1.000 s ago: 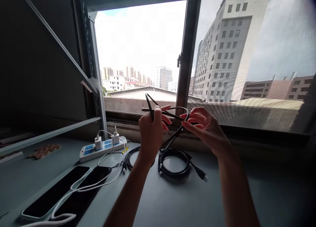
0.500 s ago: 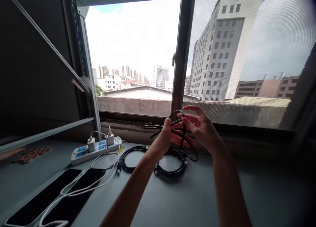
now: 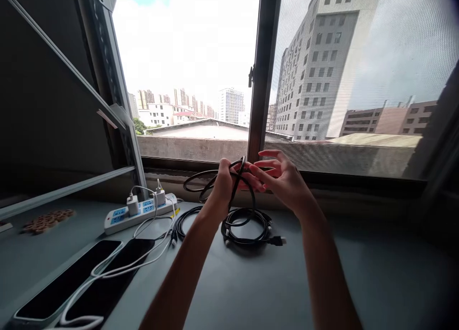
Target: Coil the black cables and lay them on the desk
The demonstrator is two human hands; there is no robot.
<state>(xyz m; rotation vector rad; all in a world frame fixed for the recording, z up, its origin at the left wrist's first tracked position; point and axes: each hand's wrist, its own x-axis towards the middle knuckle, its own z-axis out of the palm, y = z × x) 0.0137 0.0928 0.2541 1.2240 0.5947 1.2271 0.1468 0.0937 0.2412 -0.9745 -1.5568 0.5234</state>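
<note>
In mid-air in front of the window, my left hand (image 3: pixel 221 184) is closed round several loops of a black cable (image 3: pixel 202 175), the thumb on top. Loops stick out to its left, and one hangs down toward the table. Just to the right is my right hand (image 3: pixel 283 179), its fingers spread and stretched toward the loops; whether a fingertip touches the cable I cannot tell. Below lies a coiled black cable (image 3: pixel 247 242) on the table, with an HDMI-type plug (image 3: pixel 277 241) at its right. Another black coil (image 3: pixel 178 223) is partly hidden behind my left forearm.
A white power strip (image 3: pixel 141 214) with two chargers stands at the back left. White cables (image 3: pixel 122 274) run from there over two dark phone-like slabs (image 3: pixel 71 277). Small brown pieces (image 3: pixel 48 221) lie at the far left, past a metal shelf frame (image 3: pixel 68 192).
Both hands have shifted left with the cable loops, and my right hand has drawn apart from my left. The HDMI-type plug now shows on the table. The view has tilted slightly.
</note>
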